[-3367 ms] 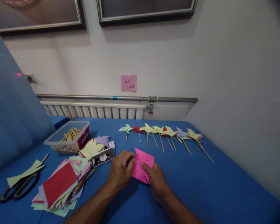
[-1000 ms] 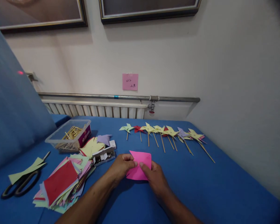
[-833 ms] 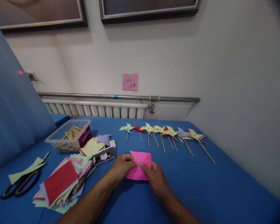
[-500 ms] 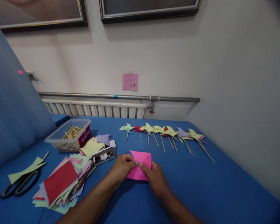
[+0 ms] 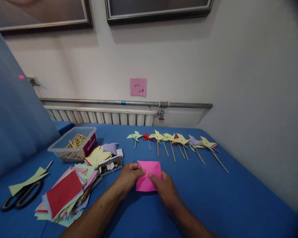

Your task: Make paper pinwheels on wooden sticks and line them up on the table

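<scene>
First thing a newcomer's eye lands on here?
Probably the bright pink paper square, held by the left hand and right hand below picture centre. Next, the row of paper pinwheels towards the far side of the blue table, then the red-topped paper pile at near left.

The pink square (image 5: 147,182) is matt paper, the tub (image 5: 89,144) plastic.

Leftward path from left hand (image 5: 131,177) blocked by cut-paper stack (image 5: 63,195) and open carton (image 5: 110,166) of small metal pieces; beyond, by clear plastic tub (image 5: 90,144) of sticks; at far left, by scissors (image 5: 19,199). Forward-right reach barred by row of paper pinwheels (image 5: 169,137). Narrow strip of blue tablecloth (image 5: 141,154) left free between pinwheels and pink paper square (image 5: 149,167). Widest passage offered right of right hand (image 5: 166,186), bounded by wall (image 5: 258,99).
</scene>
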`<state>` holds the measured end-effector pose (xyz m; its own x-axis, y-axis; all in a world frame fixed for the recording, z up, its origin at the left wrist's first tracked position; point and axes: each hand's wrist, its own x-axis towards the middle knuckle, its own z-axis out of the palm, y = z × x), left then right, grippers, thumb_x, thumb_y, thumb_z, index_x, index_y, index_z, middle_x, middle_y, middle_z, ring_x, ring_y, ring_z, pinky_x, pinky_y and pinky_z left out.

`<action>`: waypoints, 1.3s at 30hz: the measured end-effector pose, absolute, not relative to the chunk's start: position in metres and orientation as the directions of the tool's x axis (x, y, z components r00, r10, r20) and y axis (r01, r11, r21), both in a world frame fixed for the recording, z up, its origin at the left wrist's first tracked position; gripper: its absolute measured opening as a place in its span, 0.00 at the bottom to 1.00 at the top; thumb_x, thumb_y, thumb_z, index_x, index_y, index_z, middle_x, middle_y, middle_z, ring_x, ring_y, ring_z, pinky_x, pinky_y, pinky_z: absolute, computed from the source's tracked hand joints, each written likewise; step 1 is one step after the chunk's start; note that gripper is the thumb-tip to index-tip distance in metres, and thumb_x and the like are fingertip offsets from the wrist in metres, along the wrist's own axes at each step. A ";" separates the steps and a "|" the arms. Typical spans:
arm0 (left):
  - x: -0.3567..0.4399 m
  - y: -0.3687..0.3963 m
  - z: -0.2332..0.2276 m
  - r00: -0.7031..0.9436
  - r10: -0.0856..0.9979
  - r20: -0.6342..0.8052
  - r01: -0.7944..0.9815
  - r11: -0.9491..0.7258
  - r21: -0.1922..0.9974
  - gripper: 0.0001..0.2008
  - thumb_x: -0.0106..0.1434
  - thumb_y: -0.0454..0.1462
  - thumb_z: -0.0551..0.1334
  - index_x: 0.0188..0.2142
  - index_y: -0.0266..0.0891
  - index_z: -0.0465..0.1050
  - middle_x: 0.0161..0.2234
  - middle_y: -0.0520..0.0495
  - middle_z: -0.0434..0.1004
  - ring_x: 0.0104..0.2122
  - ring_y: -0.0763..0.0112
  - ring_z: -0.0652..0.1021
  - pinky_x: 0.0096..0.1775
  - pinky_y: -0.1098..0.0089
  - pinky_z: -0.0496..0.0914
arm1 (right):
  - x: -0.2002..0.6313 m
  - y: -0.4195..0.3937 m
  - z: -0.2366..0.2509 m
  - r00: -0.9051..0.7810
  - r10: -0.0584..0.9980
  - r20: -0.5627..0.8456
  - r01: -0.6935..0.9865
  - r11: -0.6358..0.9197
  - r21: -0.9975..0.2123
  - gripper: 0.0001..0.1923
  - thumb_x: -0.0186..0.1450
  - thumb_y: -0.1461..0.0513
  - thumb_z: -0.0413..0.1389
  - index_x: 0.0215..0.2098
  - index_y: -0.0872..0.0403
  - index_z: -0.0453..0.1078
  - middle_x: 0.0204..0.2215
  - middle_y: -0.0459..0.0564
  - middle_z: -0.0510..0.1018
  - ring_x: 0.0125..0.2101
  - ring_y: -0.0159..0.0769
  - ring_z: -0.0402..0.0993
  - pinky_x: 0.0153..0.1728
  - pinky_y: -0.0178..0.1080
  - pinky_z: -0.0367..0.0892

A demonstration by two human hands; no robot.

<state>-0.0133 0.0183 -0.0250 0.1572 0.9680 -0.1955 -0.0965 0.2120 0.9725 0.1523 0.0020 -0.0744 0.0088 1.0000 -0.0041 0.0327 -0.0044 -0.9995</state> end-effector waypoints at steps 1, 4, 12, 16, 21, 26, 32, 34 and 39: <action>-0.013 0.019 -0.026 0.155 0.969 -0.192 -0.093 0.208 0.974 0.18 0.41 0.47 0.74 0.20 0.39 0.70 0.19 0.55 0.67 0.22 0.77 0.62 0.29 0.71 0.55 | 0.153 0.002 -0.075 0.015 1.000 -0.001 0.039 -0.001 -0.999 0.23 0.59 0.45 0.65 0.38 0.56 0.82 0.30 0.52 0.85 0.30 0.44 0.78 0.31 0.40 0.72; -0.013 0.020 -0.030 0.160 0.969 -0.187 -0.087 0.203 0.975 0.19 0.41 0.47 0.75 0.19 0.39 0.69 0.18 0.55 0.67 0.21 0.77 0.62 0.29 0.71 0.54 | 0.153 0.002 -0.078 0.019 1.000 0.006 0.040 0.005 -0.999 0.24 0.60 0.44 0.65 0.39 0.55 0.81 0.30 0.52 0.85 0.30 0.44 0.78 0.30 0.40 0.72; -0.015 0.020 -0.038 0.234 0.951 -0.201 -0.164 0.243 0.956 0.15 0.41 0.42 0.75 0.23 0.36 0.75 0.20 0.51 0.73 0.22 0.76 0.67 0.29 0.71 0.58 | 0.151 0.001 -0.078 -0.017 1.000 0.009 0.057 0.010 -0.998 0.22 0.60 0.45 0.66 0.39 0.55 0.82 0.29 0.51 0.84 0.30 0.44 0.78 0.32 0.40 0.73; -0.017 0.017 -0.033 0.281 0.931 -0.231 -0.276 0.309 0.910 0.16 0.41 0.40 0.76 0.26 0.37 0.75 0.20 0.53 0.72 0.21 0.76 0.68 0.28 0.71 0.59 | 0.150 -0.001 -0.073 -0.037 0.999 0.003 0.059 0.005 -0.998 0.21 0.60 0.46 0.66 0.38 0.55 0.82 0.28 0.50 0.84 0.29 0.43 0.77 0.31 0.40 0.71; -0.023 0.021 -0.024 0.162 0.966 -0.202 -0.312 0.245 0.918 0.23 0.40 0.37 0.77 0.38 0.37 0.78 0.26 0.52 0.78 0.24 0.74 0.73 0.31 0.71 0.66 | 0.150 -0.004 -0.057 -0.082 0.997 -0.005 0.060 0.000 -0.998 0.17 0.61 0.50 0.62 0.37 0.56 0.79 0.28 0.49 0.82 0.28 0.40 0.74 0.31 0.38 0.69; -0.035 0.024 -0.015 0.276 0.959 -0.066 -0.077 0.090 0.993 0.26 0.41 0.33 0.77 0.42 0.37 0.79 0.31 0.51 0.80 0.31 0.71 0.77 0.36 0.70 0.68 | 0.152 -0.010 -0.041 -0.210 0.977 0.027 0.185 0.067 -0.981 0.11 0.62 0.56 0.57 0.34 0.55 0.76 0.27 0.46 0.78 0.26 0.35 0.67 0.28 0.36 0.62; -0.038 0.018 -0.020 0.460 0.881 -0.110 0.134 0.053 0.990 0.14 0.47 0.34 0.72 0.35 0.36 0.77 0.30 0.54 0.76 0.28 0.75 0.72 0.33 0.72 0.64 | 0.155 -0.016 -0.032 -0.277 0.961 0.007 0.260 0.082 -0.962 0.09 0.62 0.58 0.56 0.34 0.55 0.76 0.26 0.45 0.76 0.27 0.34 0.65 0.28 0.35 0.59; -0.036 0.017 -0.021 0.461 0.880 -0.115 0.159 0.045 0.986 0.13 0.48 0.34 0.72 0.35 0.36 0.76 0.28 0.55 0.74 0.27 0.75 0.70 0.31 0.72 0.62 | 0.154 -0.016 -0.031 -0.291 0.957 0.006 0.250 0.082 -0.965 0.08 0.62 0.58 0.57 0.32 0.54 0.75 0.26 0.44 0.75 0.26 0.33 0.64 0.28 0.35 0.58; -0.032 0.016 -0.019 0.412 0.904 -0.117 0.067 0.098 0.993 0.14 0.45 0.33 0.73 0.32 0.37 0.75 0.27 0.55 0.74 0.26 0.76 0.70 0.30 0.73 0.61 | 0.156 -0.013 -0.030 -0.273 0.961 -0.042 0.136 -0.005 -0.991 0.11 0.62 0.55 0.62 0.35 0.55 0.77 0.27 0.45 0.76 0.27 0.33 0.66 0.30 0.35 0.60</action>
<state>-0.0317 0.0165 -0.0193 0.4118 0.9037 -0.1172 0.0669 0.0983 0.9929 0.1563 -0.0134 -0.0303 -0.2734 0.9610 -0.0423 0.1360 -0.0049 -0.9907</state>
